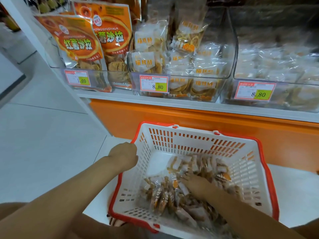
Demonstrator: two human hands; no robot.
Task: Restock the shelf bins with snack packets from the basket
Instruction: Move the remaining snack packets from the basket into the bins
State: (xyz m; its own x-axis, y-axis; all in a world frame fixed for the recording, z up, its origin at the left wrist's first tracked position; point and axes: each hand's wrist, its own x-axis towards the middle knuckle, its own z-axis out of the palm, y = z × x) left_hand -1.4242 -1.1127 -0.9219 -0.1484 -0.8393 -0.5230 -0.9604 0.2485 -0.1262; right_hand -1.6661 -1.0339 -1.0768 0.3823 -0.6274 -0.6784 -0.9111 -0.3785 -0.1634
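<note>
Lower centre of frame: white basket [172, 140] with a red rim, tilted toward the camera. The snack packets [162, 199] lie heaped in its lower right half, with bare floor at its upper left.

Right hand [196, 186]: palm down on the heap, fingers stretched forward among the packets. Blurred, so I cannot tell whether it has hold of any.

Left hand [124, 156]: at the basket's left rim, knuckles up, fingers curled over the red edge and holding it.

Above the basket: orange shelf front [189, 118].

Upper frame, on the shelf:
- middle clear bin [222, 87], well filled with like packets, tag 8.80
- right bin [283, 102], blurred, tag 8.80
- upper left: orange bags [77, 45] standing upright
</note>
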